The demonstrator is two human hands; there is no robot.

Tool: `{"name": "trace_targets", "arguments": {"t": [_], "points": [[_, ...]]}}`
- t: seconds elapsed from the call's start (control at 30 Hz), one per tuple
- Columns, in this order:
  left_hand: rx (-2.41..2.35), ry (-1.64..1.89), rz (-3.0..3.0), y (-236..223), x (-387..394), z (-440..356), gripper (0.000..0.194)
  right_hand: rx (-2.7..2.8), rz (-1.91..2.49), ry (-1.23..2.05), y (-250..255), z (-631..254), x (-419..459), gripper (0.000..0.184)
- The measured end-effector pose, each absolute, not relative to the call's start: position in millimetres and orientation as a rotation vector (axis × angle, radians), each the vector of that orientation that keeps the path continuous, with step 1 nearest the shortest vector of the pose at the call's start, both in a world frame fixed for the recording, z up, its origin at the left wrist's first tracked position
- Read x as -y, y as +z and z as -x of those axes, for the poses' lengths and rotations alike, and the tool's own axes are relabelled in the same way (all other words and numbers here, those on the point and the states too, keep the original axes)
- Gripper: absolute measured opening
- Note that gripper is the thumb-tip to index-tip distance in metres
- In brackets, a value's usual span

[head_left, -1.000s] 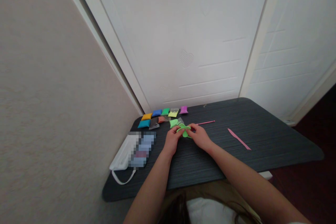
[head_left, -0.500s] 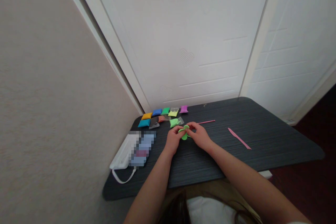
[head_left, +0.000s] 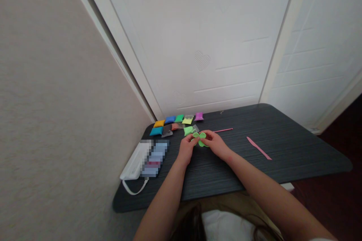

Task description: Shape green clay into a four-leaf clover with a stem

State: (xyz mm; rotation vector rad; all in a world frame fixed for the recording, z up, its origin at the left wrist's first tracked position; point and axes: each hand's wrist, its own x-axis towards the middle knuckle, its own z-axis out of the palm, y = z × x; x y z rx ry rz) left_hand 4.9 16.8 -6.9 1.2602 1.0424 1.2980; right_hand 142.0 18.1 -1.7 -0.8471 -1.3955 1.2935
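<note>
Between my two hands is a light green clay flower (head_left: 202,135) with several rounded petals. My left hand (head_left: 186,148) pinches it from the left with thumb and fingers. From the right, my right hand (head_left: 215,144) grips it the same way, its thumb near the flower's middle. Parts of the petals are hidden by my fingers. Just behind my left hand lies a light green clay packet (head_left: 188,130). A thin pink stick tool (head_left: 224,130) rests behind my right hand, one end covered by it.
A pink modelling knife (head_left: 258,148) lies to the right on the dark table (head_left: 226,180). Several coloured clay packets, among them a teal one (head_left: 156,131) and a purple one (head_left: 199,116), line the back left. A phone (head_left: 155,160) with a cable sits beside a white case (head_left: 135,162).
The green flower has been turned in my fingers, so its petals now face differently, with two pointing up. Both hands stay in about the same place.
</note>
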Motion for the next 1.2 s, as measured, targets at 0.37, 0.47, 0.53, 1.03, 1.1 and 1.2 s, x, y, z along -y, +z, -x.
{"name": "trace_targets", "arguments": {"t": [0.37, 0.47, 0.53, 1.03, 1.1, 1.2], "points": [[-0.951, 1.32, -1.134, -3.0, -17.6, -4.1, 0.021, 1.36, 0.938, 1.207, 0.6, -145.7, -21.6, 0.028], [-0.91, 1.482, -0.928, -2.9, -22.9, 2.0, 0.02, 1.606, 1.093, 0.921, -0.6, -150.0, -20.4, 0.034], [-0.882, 1.547, -0.813, -3.5, -25.8, 5.1, 0.021, 1.882, 1.212, 0.66, -1.3, -153.0, -17.1, 0.032], [-0.833, 1.464, -0.788, -6.2, -23.0, -1.7, 0.025, 1.866, 1.164, 0.703, -2.7, -150.0, -16.6, 0.012], [-0.786, 1.441, -0.756, -5.6, -22.3, -3.0, 0.023, 1.796, 1.155, 0.763, -3.3, -149.4, -18.1, 0.012], [-0.688, 1.411, -0.682, -4.6, -21.7, -2.5, 0.02, 1.688, 1.167, 0.839, -4.5, -148.8, -20.4, 0.017]]}}
